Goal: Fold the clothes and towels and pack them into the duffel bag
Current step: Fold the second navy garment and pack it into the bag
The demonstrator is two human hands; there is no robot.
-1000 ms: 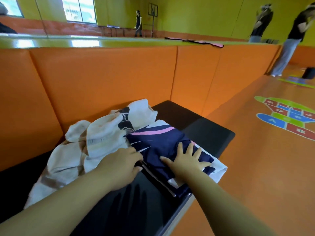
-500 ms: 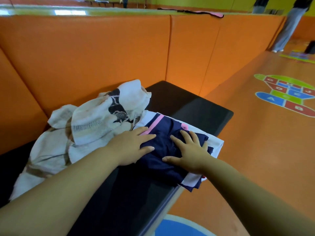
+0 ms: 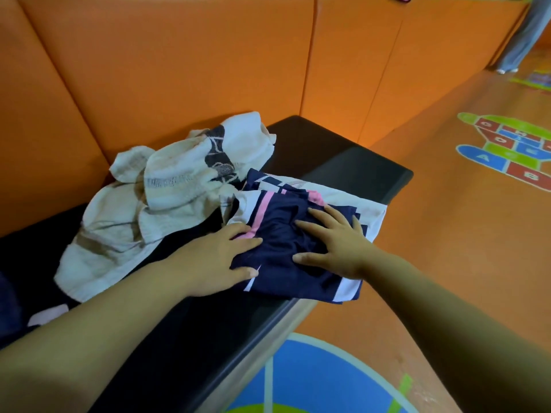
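A navy garment [image 3: 286,272] with white panels and a pink stripe lies folded near the front edge of a black bench [image 3: 343,162]. My left hand [image 3: 214,260] rests flat on its left side, fingers spread over the pink stripe. My right hand [image 3: 337,242] presses flat on the garment's middle, fingers apart. Behind and to the left, a crumpled white towel [image 3: 167,198] with a dark print and brown stripes is heaped on the bench. No duffel bag shows in the head view.
Orange padded wall panels [image 3: 185,64] rise directly behind the bench. The orange floor [image 3: 447,234] to the right carries a hopscotch marking [image 3: 507,150] and a blue circle [image 3: 313,380] near my feet. A person's legs [image 3: 521,34] stand far right. Dark cloth [image 3: 12,305] lies at the bench's left end.
My left hand has gone from a closed grip at the garment's edge to lying flat on it. The garment looks more compactly folded. The camera has tilted down.
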